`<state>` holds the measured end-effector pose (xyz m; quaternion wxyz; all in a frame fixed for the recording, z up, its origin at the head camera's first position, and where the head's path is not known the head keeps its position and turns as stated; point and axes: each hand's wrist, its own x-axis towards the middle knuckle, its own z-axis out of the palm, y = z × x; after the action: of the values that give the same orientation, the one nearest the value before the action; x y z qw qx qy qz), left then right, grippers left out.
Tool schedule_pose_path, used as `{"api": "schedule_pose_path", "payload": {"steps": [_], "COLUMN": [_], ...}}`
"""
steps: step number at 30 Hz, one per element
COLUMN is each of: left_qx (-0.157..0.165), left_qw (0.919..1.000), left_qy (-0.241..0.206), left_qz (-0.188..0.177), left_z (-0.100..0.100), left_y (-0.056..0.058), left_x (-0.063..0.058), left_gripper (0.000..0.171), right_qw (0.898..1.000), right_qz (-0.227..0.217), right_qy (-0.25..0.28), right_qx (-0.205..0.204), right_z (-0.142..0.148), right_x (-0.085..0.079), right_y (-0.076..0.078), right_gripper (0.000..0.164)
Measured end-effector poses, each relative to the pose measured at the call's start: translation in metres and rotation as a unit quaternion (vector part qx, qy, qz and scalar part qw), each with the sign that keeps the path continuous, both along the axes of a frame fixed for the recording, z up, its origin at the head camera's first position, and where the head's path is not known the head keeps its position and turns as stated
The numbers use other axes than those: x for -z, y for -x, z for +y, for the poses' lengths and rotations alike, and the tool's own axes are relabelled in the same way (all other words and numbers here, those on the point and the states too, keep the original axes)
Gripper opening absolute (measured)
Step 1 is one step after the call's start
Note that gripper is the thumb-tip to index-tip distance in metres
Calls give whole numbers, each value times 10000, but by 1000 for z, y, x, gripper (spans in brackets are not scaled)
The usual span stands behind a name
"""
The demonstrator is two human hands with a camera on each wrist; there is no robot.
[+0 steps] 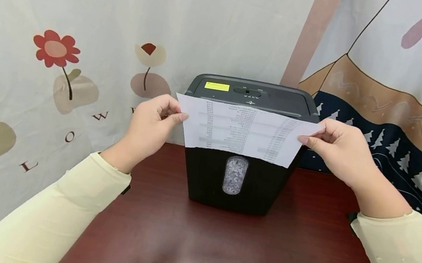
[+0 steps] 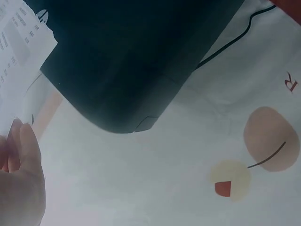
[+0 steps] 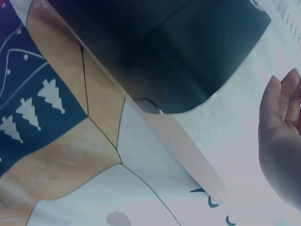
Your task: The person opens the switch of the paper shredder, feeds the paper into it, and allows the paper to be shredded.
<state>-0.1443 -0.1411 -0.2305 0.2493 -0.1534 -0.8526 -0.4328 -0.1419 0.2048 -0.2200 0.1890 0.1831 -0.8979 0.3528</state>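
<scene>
A printed sheet of paper (image 1: 227,129) with a torn-looking lower edge is stretched between both hands, in front of the black paper shredder (image 1: 205,171). The left hand (image 1: 153,123) pinches its upper left corner between thumb and fingers. At the upper right corner, the right hand (image 1: 339,148) pinches it the same way. The sheet hides the upper front of the shredder. In the left wrist view, the paper (image 2: 21,56) hangs above the left hand (image 2: 23,174). The right wrist view has the right hand (image 3: 284,141) at its right edge, beside the shredder (image 3: 164,52).
The shredder stands on a dark red table (image 1: 202,244), close to a patterned curtain (image 1: 227,25) behind it. Paper bits show through its front window (image 1: 235,176). A yellow label (image 1: 217,86) and a slide switch mark its top. A black cord (image 2: 235,38) runs behind it.
</scene>
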Motion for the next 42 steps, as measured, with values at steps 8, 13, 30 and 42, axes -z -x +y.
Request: {"api": "schedule_pose_path", "payload": {"steps": [8, 13, 30, 42], "left_qx": [109, 118, 98, 197], "left_qw": [9997, 9997, 9984, 9984], "left_qy": [-90, -119, -533, -453], "left_qz": [-213, -159, -162, 293], "left_z": [1, 1, 6, 15], "left_y": [6, 12, 30, 43], "left_x": [-16, -28, -56, -55], "left_gripper": [10, 10, 10, 9], "right_qw": [9996, 9992, 9987, 9982], "right_qz": [85, 80, 148, 160], "right_qy": [-29, -51, 167, 494], "right_qx": [260, 387, 455, 316], "right_z": [-1, -1, 2, 5], "right_x": [-19, -30, -57, -57], "right_y": [7, 13, 33, 42], "right_gripper": [11, 15, 16, 7]}}
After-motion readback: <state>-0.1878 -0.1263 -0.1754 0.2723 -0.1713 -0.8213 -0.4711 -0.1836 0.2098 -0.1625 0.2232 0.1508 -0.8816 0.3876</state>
